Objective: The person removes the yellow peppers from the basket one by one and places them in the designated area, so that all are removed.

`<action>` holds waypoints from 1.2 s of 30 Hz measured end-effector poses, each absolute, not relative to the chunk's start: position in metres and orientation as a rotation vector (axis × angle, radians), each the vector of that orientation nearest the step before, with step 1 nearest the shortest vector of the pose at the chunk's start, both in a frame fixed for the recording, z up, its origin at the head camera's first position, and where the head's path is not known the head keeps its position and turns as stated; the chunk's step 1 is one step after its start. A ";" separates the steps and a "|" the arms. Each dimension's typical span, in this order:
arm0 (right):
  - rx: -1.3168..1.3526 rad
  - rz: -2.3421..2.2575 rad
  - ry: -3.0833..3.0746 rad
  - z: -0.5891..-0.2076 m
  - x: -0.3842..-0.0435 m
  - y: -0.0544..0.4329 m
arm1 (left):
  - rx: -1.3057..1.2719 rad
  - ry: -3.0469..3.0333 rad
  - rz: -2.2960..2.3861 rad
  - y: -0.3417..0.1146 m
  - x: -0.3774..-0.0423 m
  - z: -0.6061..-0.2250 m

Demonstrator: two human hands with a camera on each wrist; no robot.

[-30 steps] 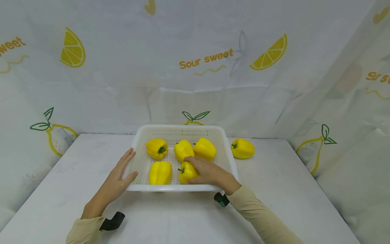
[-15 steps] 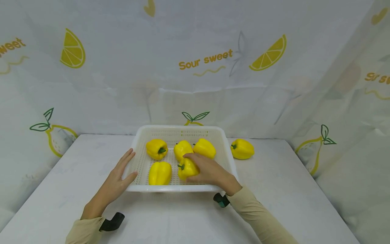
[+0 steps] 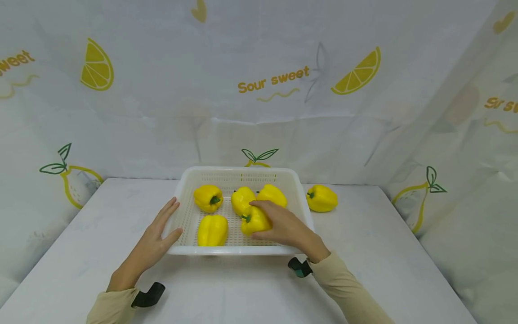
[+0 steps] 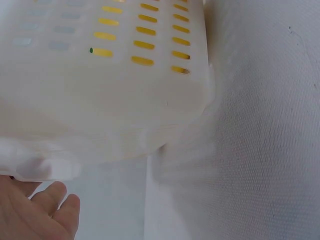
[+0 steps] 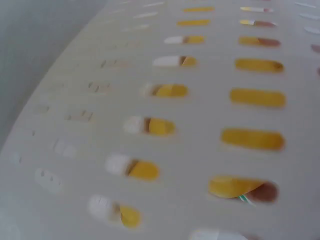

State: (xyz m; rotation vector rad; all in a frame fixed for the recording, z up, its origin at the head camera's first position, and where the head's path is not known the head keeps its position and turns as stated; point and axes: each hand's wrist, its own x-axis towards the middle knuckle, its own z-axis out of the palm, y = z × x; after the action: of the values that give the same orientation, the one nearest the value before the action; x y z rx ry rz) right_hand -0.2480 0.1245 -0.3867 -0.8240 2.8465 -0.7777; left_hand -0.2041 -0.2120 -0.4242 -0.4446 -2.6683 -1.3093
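In the head view a white slotted plastic basket (image 3: 238, 250) holds several yellow bell peppers. My right hand (image 3: 285, 227) reaches over its front right side and grips a yellow bell pepper (image 3: 255, 221) between thumb and fingers, its green stem facing left. My left hand (image 3: 151, 240) rests against the basket's left rim with fingers extended and thumb spread. From the left wrist, the left hand (image 4: 37, 212) shows below the rim, with yellow behind the slots. Through the slots in the right wrist view, parts of a yellow pepper (image 5: 257, 97) appear; the basket wall hides the right hand there.
Beside the basket on the right, one yellow bell pepper (image 3: 322, 198) lies on the white table (image 3: 364, 252). A white curtain (image 3: 162, 99) printed with lemons hangs behind the table and along its sides.
My right hand has lifted the gripped pepper slightly and shifted it a little right inside the basket. The left hand stays at the rim.
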 end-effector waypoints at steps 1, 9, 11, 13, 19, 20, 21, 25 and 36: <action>-0.818 -0.785 2.846 -0.386 -0.247 0.126 | -0.446 -2.666 -1.310 -0.212 -0.204 -0.424; -0.823 -0.869 2.862 -0.384 -0.244 0.139 | -0.444 -2.664 -1.315 -0.212 -0.204 -0.424; -0.828 -0.899 2.862 -0.383 -0.244 0.142 | -0.440 -2.666 -1.313 -0.212 -0.204 -0.424; -0.839 -0.926 2.859 -0.383 -0.243 0.145 | -0.434 -2.668 -1.310 -0.212 -0.204 -0.425; -0.814 -0.969 2.862 -0.381 -0.240 0.155 | -0.433 -2.664 -1.321 -0.212 -0.205 -0.425; -0.810 -0.972 2.864 -0.381 -0.239 0.156 | -0.434 -2.663 -1.322 -0.212 -0.205 -0.425; -0.812 -0.976 2.869 -0.381 -0.238 0.157 | -0.435 -2.663 -1.324 -0.212 -0.205 -0.425; -0.795 -1.006 2.880 -0.380 -0.235 0.162 | -0.432 -2.664 -1.322 -0.211 -0.205 -0.425; -0.740 -1.140 2.911 -0.380 -0.228 0.173 | -0.431 -2.664 -1.310 -0.210 -0.204 -0.424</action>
State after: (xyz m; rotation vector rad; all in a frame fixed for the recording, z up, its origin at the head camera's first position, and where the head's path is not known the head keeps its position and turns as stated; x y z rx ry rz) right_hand -0.2282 0.1731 -0.3798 -0.7399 2.9105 -1.1403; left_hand -0.2038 -0.2102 -0.4240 -0.4313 -2.6638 -1.3096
